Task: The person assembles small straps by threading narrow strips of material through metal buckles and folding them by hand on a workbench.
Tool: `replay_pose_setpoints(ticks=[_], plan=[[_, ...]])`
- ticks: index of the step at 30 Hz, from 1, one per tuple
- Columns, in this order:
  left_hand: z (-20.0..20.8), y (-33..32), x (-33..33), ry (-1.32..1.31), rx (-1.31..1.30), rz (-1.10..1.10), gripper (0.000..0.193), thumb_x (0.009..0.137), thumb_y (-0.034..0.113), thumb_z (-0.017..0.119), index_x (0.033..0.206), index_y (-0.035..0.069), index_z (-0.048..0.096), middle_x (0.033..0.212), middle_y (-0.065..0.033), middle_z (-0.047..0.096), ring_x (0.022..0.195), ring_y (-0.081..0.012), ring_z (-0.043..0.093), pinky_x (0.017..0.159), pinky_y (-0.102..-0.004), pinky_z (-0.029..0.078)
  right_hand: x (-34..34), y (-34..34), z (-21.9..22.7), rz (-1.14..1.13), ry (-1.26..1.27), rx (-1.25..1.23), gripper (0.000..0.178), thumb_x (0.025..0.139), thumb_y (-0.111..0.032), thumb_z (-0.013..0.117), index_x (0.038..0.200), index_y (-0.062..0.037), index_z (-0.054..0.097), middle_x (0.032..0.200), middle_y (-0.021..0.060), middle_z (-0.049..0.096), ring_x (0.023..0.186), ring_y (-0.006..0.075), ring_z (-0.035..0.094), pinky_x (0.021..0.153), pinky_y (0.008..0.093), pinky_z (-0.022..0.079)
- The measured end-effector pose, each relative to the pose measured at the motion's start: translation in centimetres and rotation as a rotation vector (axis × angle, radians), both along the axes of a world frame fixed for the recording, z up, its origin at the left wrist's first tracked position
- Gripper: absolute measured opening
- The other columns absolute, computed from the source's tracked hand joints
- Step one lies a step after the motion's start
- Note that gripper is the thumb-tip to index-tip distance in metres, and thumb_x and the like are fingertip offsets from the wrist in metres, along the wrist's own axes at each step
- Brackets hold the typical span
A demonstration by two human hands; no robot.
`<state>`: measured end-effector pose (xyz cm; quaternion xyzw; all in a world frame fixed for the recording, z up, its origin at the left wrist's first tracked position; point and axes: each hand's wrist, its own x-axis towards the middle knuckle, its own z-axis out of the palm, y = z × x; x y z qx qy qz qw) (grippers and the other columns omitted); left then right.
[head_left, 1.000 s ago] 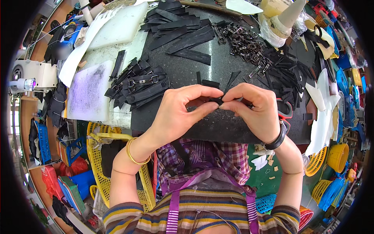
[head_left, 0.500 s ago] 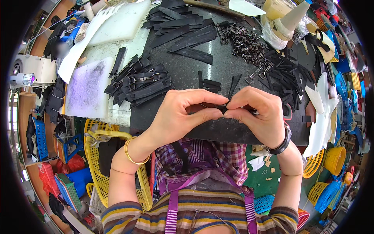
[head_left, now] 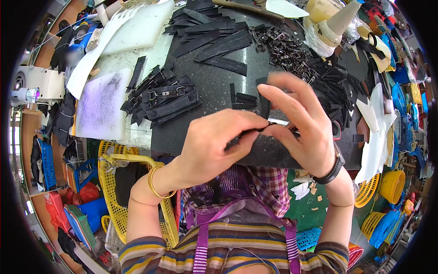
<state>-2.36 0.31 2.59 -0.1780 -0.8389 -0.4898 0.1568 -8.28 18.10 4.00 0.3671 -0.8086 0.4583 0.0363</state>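
My left hand pinches a small black strip, mostly hidden by the fingers, over the near part of the dark tabletop. My right hand has its index finger and thumb spread apart, the finger blurred. The right thumb tip is against or very close to the end of that strip. A narrow black piece shows beside the right index fingertip; I cannot tell whether they touch. Several short black pieces lie just beyond my hands. A whitish streak between the right thumb and fingers cannot be made out.
On the left lie black straps with metal buckles and a white board. Farther back are long black strips and a heap of metal buckles. Thin black strips and a red-edged thing lie right; a yellow basket stands lower left.
My right index finger has lifted and swung away from the thumb, opening the pinch. My left hand stays near the same spot, turned slightly, still pinching.
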Motion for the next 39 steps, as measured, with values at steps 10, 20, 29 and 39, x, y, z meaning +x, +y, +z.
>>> replay_pose_setpoints(ticks=[10,20,29,39], plan=[[0.5,1.2,1.3,0.157,0.028,-0.023,0.023,0.065,-0.007,0.076,0.082,0.001,0.064,0.078,-0.0112,0.064,0.065,-0.0212,0.063,0.056,-0.0285,0.051,2.6,0.6,-0.6,-0.098,-0.191,-0.069,0.01,0.073,-0.004,0.066,0.083,-0.0022,0.063,0.068,0.0107,0.062,0.056,0.0225,0.063,0.052,0.0294,0.049],[-0.2,0.1,-0.8,-0.662,0.614,-0.28,0.007,0.082,-0.001,0.064,0.089,-0.004,0.064,0.093,-0.008,0.063,0.083,-0.0109,0.059,0.071,-0.0219,0.048,1.7,2.7,-0.2,0.191,-0.373,-0.135,0.009,0.084,0.002,0.06,0.09,-0.0018,0.054,0.069,0.0049,0.064,0.054,0.0116,0.064,0.048,0.0224,0.047],[-1.1,-0.8,-0.5,-0.564,0.7,-0.251,0.011,0.088,0.007,0.063,0.096,-0.001,0.062,0.086,0.0006,0.06,0.08,-0.0032,0.054,0.069,-0.0186,0.044,1.4,2.3,0.8,0.196,-0.849,-0.191,0.014,0.085,-0.007,0.064,0.094,0.002,0.059,0.067,0.0031,0.063,0.061,0.0077,0.062,0.054,0.0215,0.048],[-2.2,2.0,0.7,-0.318,0.65,0.029,0.017,0.083,0.001,0.065,0.099,-0.004,0.061,0.095,-0.009,0.064,0.084,-0.0134,0.063,0.08,-0.0254,0.05,1.3,0.9,-1.1,-0.027,-0.359,-0.046,0.009,0.08,-0.006,0.065,0.086,-0.0008,0.062,0.065,0.0113,0.058,0.055,0.0197,0.06,0.05,0.0301,0.044]])
